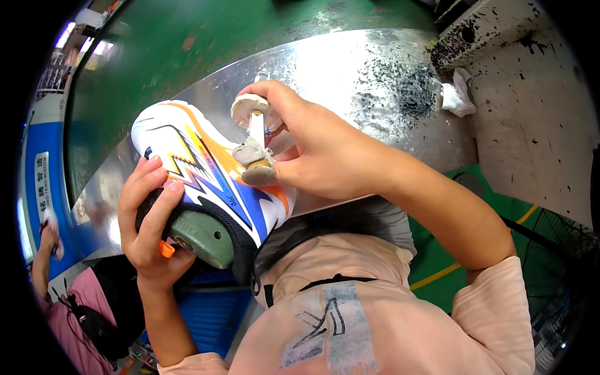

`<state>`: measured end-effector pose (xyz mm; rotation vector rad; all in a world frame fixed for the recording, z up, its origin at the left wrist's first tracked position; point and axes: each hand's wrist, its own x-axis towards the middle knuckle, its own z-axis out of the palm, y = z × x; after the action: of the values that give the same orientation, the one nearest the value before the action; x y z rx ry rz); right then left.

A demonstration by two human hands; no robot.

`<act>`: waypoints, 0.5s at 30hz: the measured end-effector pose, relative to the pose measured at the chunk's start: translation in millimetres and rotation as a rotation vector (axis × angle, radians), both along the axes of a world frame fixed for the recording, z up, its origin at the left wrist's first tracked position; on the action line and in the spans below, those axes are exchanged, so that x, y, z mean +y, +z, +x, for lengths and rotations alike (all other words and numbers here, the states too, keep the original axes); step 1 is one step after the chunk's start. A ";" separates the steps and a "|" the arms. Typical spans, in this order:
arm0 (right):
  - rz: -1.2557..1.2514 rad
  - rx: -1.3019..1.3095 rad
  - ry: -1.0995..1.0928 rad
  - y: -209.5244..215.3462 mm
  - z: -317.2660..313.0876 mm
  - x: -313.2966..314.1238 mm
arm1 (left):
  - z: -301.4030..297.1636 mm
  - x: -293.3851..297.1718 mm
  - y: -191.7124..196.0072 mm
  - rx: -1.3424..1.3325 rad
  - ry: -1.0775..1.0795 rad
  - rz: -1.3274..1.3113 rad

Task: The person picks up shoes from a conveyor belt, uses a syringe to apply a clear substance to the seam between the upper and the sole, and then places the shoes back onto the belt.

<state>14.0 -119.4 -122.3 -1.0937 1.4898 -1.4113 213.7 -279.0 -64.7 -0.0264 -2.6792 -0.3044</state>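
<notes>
A white sneaker [182, 128] with orange, blue and purple markings and a black collar is tilted in front of me, its toe pointing away. A green shoe last [203, 239] fills its opening. My left hand [148, 219] is closed round the collar and last, fingers on the upper. In my right hand [306, 140] is a small tool [256, 128] with a white bar between two rounded, off-white ends. Its lower end is against or just above the shoe's side; which one I cannot tell. The fingertips behind the tool are partly hidden.
A shiny metal tabletop [319, 69], spotted with black specks, lies beneath the shoe. A crumpled white cloth [457, 94] rests by a stained board [531, 119] at right. A green surface [250, 31] stretches beyond. Another person's hand [49, 234] shows at far left.
</notes>
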 end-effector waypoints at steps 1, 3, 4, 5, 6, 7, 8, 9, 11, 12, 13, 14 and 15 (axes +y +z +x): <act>-0.009 -0.024 -0.012 -0.3 -0.4 1.8 | 0.0 0.5 -1.2 0.008 0.008 -0.001; -0.007 0.040 -0.107 2.6 -1.9 12.5 | 0.7 2.5 -5.3 0.015 0.035 -0.005; -0.004 0.074 -0.155 2.9 -4.6 20.5 | -1.3 5.4 -7.2 0.018 0.059 0.003; -0.046 0.038 -0.230 -2.5 -6.7 29.8 | 1.7 12.7 -0.8 0.014 0.105 -0.009; -0.021 0.063 -0.288 -6.7 -10.9 43.2 | 0.9 16.2 -2.2 0.015 0.140 -0.001; 0.004 0.087 -0.346 -9.8 -13.5 58.5 | -1.0 17.7 -3.1 0.017 0.148 0.001; 0.029 0.110 -0.403 -12.2 -15.9 74.1 | -5.4 20.6 -3.6 0.016 0.156 0.003; 0.104 0.079 -0.358 -11.7 -15.5 85.7 | -8.7 20.5 -3.0 0.019 0.161 0.005; 0.250 0.018 -0.275 -3.4 -10.7 107.9 | -14.0 19.1 1.9 -0.020 0.161 0.013; 0.306 0.032 -0.209 4.1 -7.6 113.8 | -14.5 18.2 5.0 -0.040 0.166 0.015; 0.290 0.027 -0.176 12.5 -4.9 117.3 | -15.0 17.9 8.1 -0.046 0.174 0.017; 0.280 0.021 -0.150 16.2 -3.8 121.0 | -17.0 17.6 7.8 -0.054 0.175 0.025; 0.208 0.086 -0.145 11.7 -5.0 124.0 | -18.7 17.4 7.4 -0.062 0.177 0.032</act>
<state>9.0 4.6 -110.6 -0.9425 1.7650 -1.2850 195.0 -261.6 -57.4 0.2325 -2.7139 -0.2957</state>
